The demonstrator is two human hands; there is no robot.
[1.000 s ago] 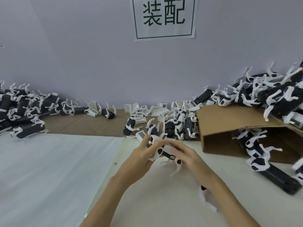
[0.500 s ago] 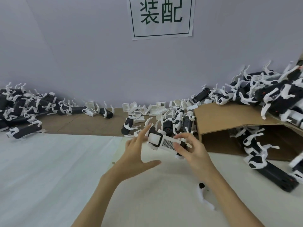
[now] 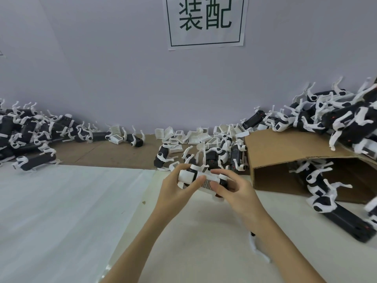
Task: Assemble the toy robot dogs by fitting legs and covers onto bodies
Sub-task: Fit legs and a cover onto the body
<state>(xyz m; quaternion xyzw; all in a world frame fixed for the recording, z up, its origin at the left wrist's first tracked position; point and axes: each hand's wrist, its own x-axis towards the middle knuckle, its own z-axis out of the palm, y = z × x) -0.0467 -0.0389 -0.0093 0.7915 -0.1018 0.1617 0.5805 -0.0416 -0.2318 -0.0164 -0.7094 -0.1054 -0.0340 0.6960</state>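
Now that the left hand (image 3: pixel 175 193), spread open a moment ago, grips the toy dog (image 3: pixel 201 179) alongside the right hand (image 3: pixel 234 190), both clamp it just before the cardboard box (image 3: pixel 285 160); its cover (image 3: pixel 206 183) looks ready for pressing home.

The right hand (image 3: pixel 234 190) hides the near end of the white-covered black toy dog body (image 3: pixel 201 178). The heaped black-and-white toy dogs (image 3: pixel 346 119) at far right are cut by the edge.
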